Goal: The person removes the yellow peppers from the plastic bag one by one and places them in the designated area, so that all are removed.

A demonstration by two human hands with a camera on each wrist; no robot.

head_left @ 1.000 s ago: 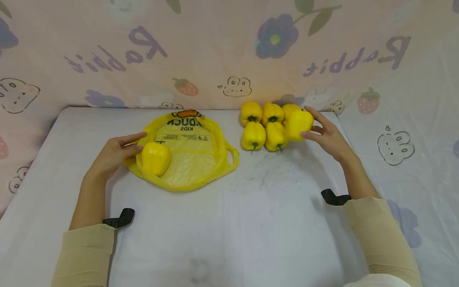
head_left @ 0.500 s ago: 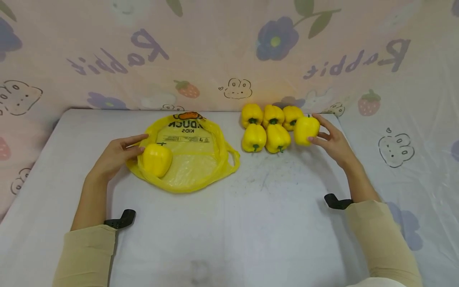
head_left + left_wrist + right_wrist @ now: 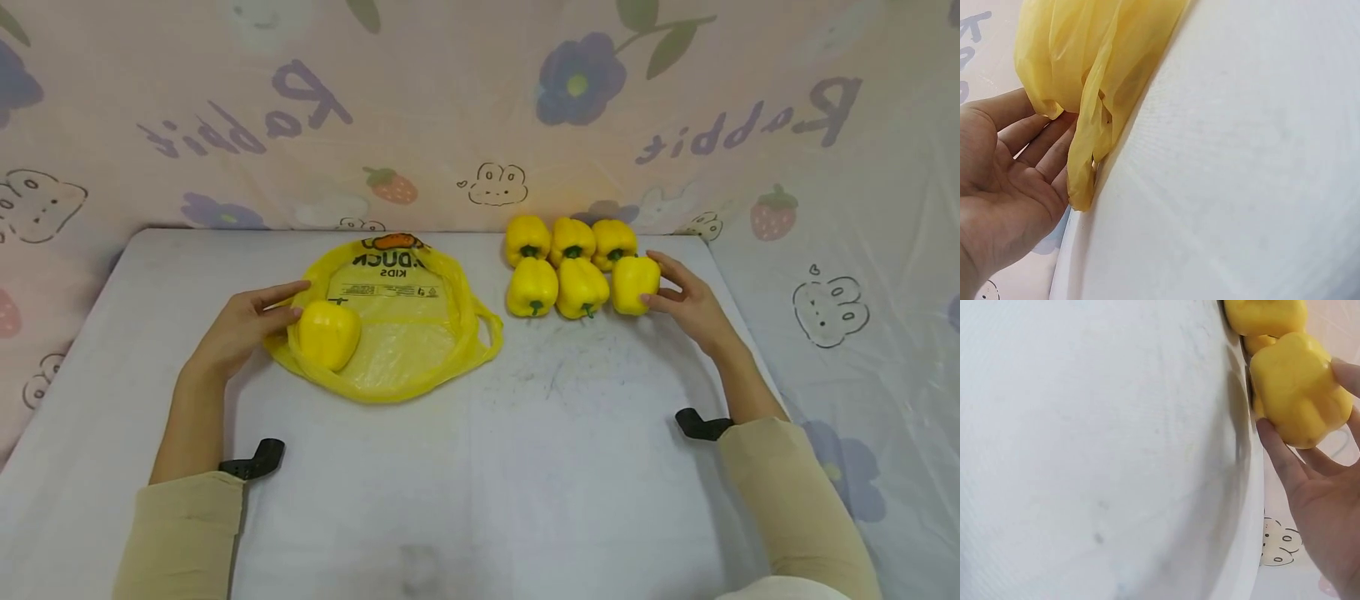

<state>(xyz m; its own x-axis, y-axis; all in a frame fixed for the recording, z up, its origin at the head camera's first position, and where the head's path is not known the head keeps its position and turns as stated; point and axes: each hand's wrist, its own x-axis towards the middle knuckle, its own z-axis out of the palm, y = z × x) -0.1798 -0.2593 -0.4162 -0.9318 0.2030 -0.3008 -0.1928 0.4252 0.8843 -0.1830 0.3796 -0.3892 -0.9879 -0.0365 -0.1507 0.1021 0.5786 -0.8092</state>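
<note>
My left hand (image 3: 243,325) holds the left rim of an open yellow plastic bag (image 3: 397,354), with fingers against its outer side in the left wrist view. Inside the bag, close to the thumb, lies one yellow bell pepper (image 3: 328,335). My right hand (image 3: 693,304) grips another yellow bell pepper (image 3: 635,285) between thumb and fingers, stem toward the back. It sits at the right end of the front row, beside a bell pepper (image 3: 582,288) with a green stem. Whether it bears on the table is hard to tell in the right wrist view.
Three yellow bell peppers (image 3: 573,240) form a back row by the table's far edge; another pepper (image 3: 532,287) stands at the front row's left end. A white cloth covers the table (image 3: 480,483). A printed curtain (image 3: 435,108) hangs behind. Black wrist mounts (image 3: 255,460) are on both arms.
The right hand has brought its bell pepper from over the group, first rightward, then down and slightly left to the front row's right end. The left hand and bag have stayed nearly still.
</note>
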